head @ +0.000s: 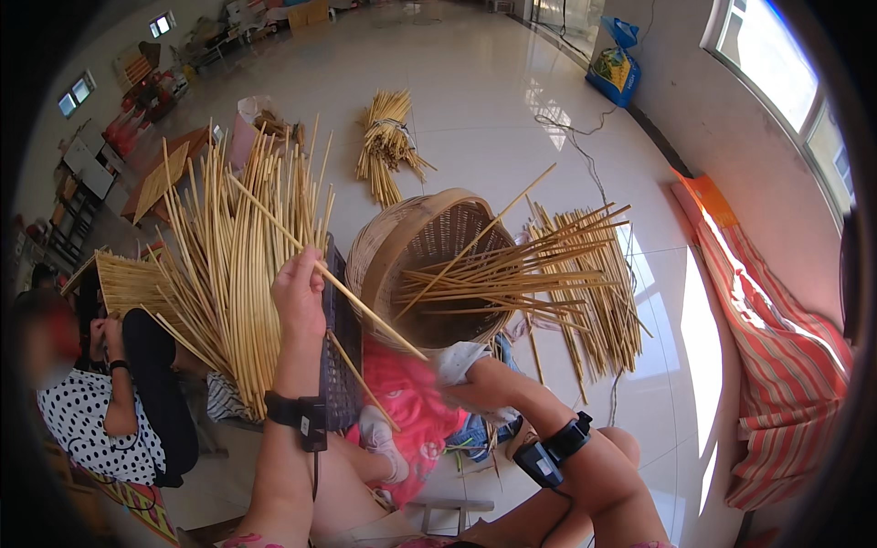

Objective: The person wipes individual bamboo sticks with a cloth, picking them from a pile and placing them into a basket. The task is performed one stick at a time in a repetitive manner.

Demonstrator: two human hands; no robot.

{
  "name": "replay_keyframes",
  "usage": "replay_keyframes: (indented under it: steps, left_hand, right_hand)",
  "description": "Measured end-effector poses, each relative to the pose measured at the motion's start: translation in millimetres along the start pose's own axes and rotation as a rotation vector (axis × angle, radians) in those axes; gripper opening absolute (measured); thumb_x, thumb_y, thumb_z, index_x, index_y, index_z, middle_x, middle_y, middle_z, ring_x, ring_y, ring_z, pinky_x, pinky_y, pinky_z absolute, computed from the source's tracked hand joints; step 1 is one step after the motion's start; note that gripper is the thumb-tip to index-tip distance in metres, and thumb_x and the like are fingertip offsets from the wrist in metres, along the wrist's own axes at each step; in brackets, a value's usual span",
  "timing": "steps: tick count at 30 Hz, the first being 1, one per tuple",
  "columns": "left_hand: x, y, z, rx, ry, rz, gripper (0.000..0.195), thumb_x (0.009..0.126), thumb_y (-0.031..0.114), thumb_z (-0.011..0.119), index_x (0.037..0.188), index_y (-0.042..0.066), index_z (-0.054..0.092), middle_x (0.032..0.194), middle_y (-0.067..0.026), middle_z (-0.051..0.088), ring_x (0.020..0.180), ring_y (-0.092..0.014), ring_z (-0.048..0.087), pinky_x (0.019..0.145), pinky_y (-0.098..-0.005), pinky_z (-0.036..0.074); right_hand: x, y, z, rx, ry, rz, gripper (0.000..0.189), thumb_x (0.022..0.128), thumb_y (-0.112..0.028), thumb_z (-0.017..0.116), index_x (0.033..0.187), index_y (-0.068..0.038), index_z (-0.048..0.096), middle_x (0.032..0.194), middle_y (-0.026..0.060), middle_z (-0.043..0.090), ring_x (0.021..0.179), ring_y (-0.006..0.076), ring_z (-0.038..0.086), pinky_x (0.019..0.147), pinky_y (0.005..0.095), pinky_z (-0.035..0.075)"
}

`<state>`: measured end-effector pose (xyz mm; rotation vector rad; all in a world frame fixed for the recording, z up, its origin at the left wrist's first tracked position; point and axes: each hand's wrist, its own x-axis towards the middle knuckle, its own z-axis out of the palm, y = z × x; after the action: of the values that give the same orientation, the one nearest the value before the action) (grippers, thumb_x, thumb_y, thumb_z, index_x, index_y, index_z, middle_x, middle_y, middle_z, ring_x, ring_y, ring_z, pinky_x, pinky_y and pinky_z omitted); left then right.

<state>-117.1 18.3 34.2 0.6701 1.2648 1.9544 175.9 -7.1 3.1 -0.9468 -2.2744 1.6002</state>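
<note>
My left hand (300, 291) grips a long straw-coloured reed stalk (370, 312) that slants from upper left down to my right hand. My right hand (473, 380) holds a whitish cloth (460, 363) at the stalk's lower end; its fingers are mostly hidden. A wicker basket (384, 270) with a broad arched handle stands just beyond my hands, and many brownish stalks (507, 277) stick out of it to the right. Left of my left wrist, a large heap of pale stalks (240, 274) lies beside a dark plastic crate (342, 383).
Loose stalks (603, 301) lie on the floor right of the basket, and a tied bundle (387, 140) lies beyond it. A person (103, 425) sits at far left near a slatted mat (133, 284). Striped fabric (774, 383) lies along the right wall. Pink cloth (411, 411) lies below my hands.
</note>
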Motion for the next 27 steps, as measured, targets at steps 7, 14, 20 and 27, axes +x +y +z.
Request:
replay_keyframes:
  steps: [7, 14, 20, 27]
  left_hand:
    - [20, 6, -13, -0.055, 0.244, 0.118, 0.02, 0.088, 0.022, 0.071, 0.083, 0.008, 0.058, 0.067, 0.0038, 0.046, 0.054, -0.003, 0.036, 0.048, -0.0174, 0.027]
    - [8, -1, 1, 0.101, 0.044, 0.073, 0.019, 0.09, 0.02, 0.068, 0.088, 0.002, 0.064, 0.068, 0.0025, 0.053, 0.056, -0.004, 0.04, 0.051, -0.0173, 0.032]
    - [-61, -27, 50, 0.489, -0.701, -0.088, 0.024, 0.098, 0.02, 0.055, 0.101, 0.0, 0.067, 0.083, -0.0007, 0.064, 0.072, -0.005, 0.056, 0.065, -0.0191, 0.047]
    - [-102, -64, 56, 0.671, -0.94, 0.083, 0.014, 0.091, 0.006, 0.053, 0.096, -0.004, 0.061, 0.081, -0.0157, 0.063, 0.074, -0.019, 0.063, 0.066, -0.0322, 0.049]
  right_hand:
    - [-20, 12, -28, -0.549, 0.096, 0.396, 0.035, 0.08, -0.033, 0.063, 0.105, -0.009, 0.066, 0.099, 0.0189, 0.067, 0.094, 0.0386, 0.062, 0.08, 0.0426, 0.051]
    - [-19, 8, -66, -0.372, 0.362, 0.305, 0.038, 0.082, -0.03, 0.067, 0.114, -0.009, 0.063, 0.108, 0.0187, 0.065, 0.102, 0.0366, 0.06, 0.087, 0.0415, 0.049]
    - [5, -1, -42, 0.104, 0.433, -0.192, 0.023, 0.093, -0.013, 0.061, 0.113, -0.001, 0.06, 0.103, 0.0059, 0.063, 0.096, 0.0154, 0.056, 0.086, 0.0303, 0.046]
    - [19, 3, -22, 0.294, 0.538, -0.182, 0.024, 0.088, -0.013, 0.064, 0.109, -0.003, 0.063, 0.113, 0.0149, 0.061, 0.109, 0.0309, 0.054, 0.097, 0.0378, 0.04]
